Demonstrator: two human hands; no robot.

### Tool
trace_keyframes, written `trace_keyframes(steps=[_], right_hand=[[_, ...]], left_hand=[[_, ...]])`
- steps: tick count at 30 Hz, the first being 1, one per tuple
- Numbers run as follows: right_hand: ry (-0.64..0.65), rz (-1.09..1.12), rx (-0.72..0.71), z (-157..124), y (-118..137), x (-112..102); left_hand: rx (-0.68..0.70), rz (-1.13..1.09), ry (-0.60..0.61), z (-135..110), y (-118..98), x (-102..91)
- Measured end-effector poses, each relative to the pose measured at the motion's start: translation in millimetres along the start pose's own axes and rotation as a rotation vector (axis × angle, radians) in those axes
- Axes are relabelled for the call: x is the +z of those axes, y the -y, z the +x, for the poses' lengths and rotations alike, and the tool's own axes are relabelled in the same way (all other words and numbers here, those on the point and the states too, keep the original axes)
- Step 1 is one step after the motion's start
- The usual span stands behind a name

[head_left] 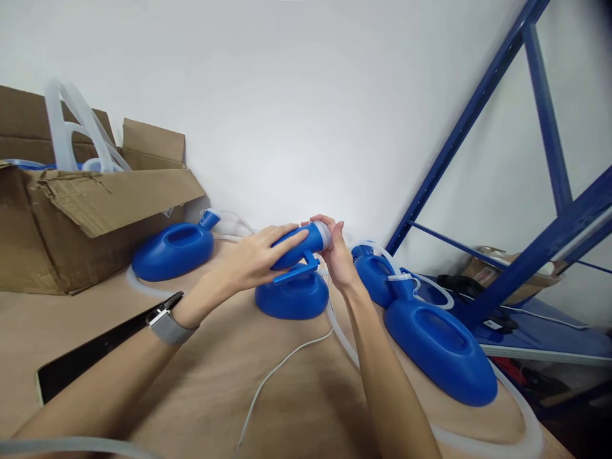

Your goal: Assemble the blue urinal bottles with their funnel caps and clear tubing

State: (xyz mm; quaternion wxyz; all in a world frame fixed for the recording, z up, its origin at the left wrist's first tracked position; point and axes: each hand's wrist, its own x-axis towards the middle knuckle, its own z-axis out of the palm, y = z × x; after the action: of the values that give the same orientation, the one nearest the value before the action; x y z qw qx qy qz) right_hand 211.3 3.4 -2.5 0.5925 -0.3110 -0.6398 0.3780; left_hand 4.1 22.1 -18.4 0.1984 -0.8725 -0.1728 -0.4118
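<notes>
Between my hands is a blue tube-shaped urinal cup [295, 249] with a side handle and a translucent white cap [323, 235] on its right end. My left hand [261, 255] is closed round the blue body from the left and above. At the capped end, the fingers of my right hand [337, 255] are curled round the cap, thumb up. Just below the cup, a blue urinal bottle [292, 299] lies on the wooden table [291, 395], its upper part covered by the cup and hands.
On the left stand another blue bottle [173, 252] and an open cardboard box [95, 223] holding translucent tubes. More blue bottles [440, 347] with tubes lie at right. A thin white cable [277, 371] and a black flat object [95, 350] are on the table. Blue shelving [535, 274] borders the right.
</notes>
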Motion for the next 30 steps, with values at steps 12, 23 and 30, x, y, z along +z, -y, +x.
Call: trace_keyframes(steps=[12, 23, 30], right_hand=[[-0.019, -0.225, -0.012, 2, -4, -3], [-0.081, -0.209, -0.091, -1, 28, 3], [-0.083, -0.001, -0.238, -6, 26, 12]], left_hand=[[0.047, 0.362, 0.027, 2, -17, 6.8], [-0.265, -0.522, -0.008, 14, -5, -35.3], [-0.768, -1.125, 0.078, 22, -18, -33.2]])
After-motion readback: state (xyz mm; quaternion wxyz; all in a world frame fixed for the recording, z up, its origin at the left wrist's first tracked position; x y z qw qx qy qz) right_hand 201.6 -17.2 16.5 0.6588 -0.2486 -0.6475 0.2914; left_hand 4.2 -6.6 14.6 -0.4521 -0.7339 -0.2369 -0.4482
